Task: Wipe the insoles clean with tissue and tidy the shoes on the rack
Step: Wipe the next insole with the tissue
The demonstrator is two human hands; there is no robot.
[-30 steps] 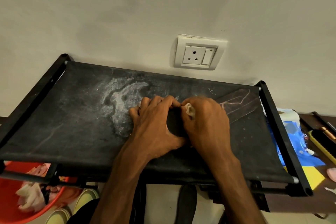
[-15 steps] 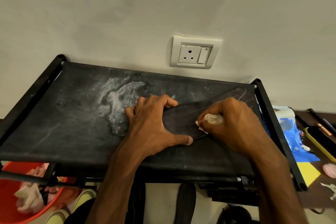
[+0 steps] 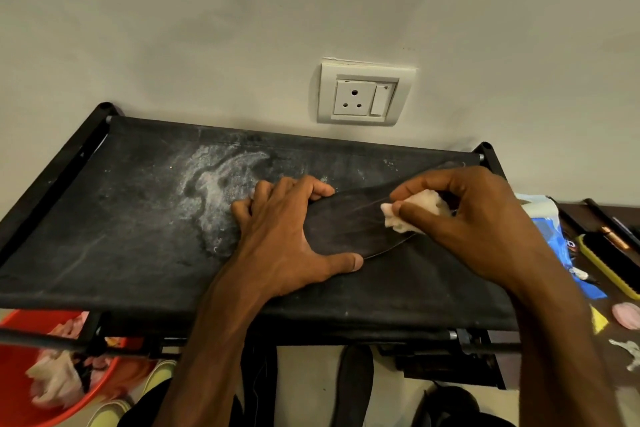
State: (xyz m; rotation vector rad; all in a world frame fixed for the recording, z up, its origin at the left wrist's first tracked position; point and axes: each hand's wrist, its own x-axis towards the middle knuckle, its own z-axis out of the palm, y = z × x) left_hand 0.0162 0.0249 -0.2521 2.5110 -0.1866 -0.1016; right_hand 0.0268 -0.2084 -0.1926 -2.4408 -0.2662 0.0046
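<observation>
On the rack's [image 3: 104,236] cloth top, right of centre, a dark insole [image 3: 346,225] lies flat, its tip near the right rear corner; dusty cloth runs to the left edge. The left hand [image 3: 287,236] presses it, fingers spread. The right hand [image 3: 478,218] pinches crumpled tissue [image 3: 415,208] against it, nearer the tip than a second ago.

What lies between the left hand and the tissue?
In the head view, only a bare stretch of the dark insole lies between the left hand and the tissue, which the right hand pinches.
</observation>
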